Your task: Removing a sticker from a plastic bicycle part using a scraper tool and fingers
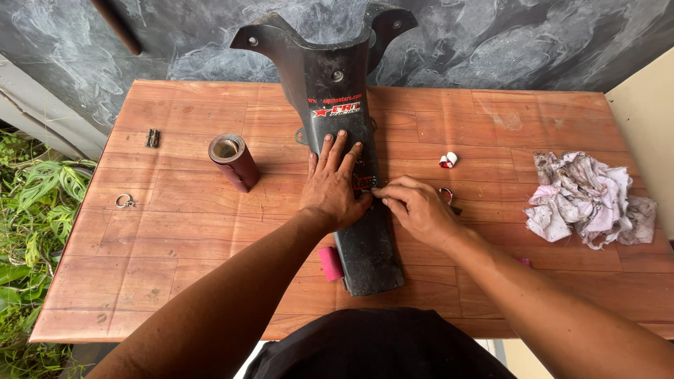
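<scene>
A long black plastic motorcycle fender (330, 84) with a red and white sticker lies lengthwise on the wooden table (175, 231). My left hand (333, 184) presses flat on its middle, fingers spread. My right hand (415, 207) rests at the fender's right edge with fingertips pinched together at a sticker edge, just beside my left hand. Whether anything is between the fingertips cannot be made out. A pink roll (330, 263) lies against the fender's left side near me.
A dark red roll of sandpaper (234, 161) lies left of the fender. Two small screws (152, 137) and a metal ring (124, 201) lie further left. A small red and white scrap (448, 160) and a crumpled dirty rag (590, 198) are on the right. Plants (31, 203) grow beyond the left edge.
</scene>
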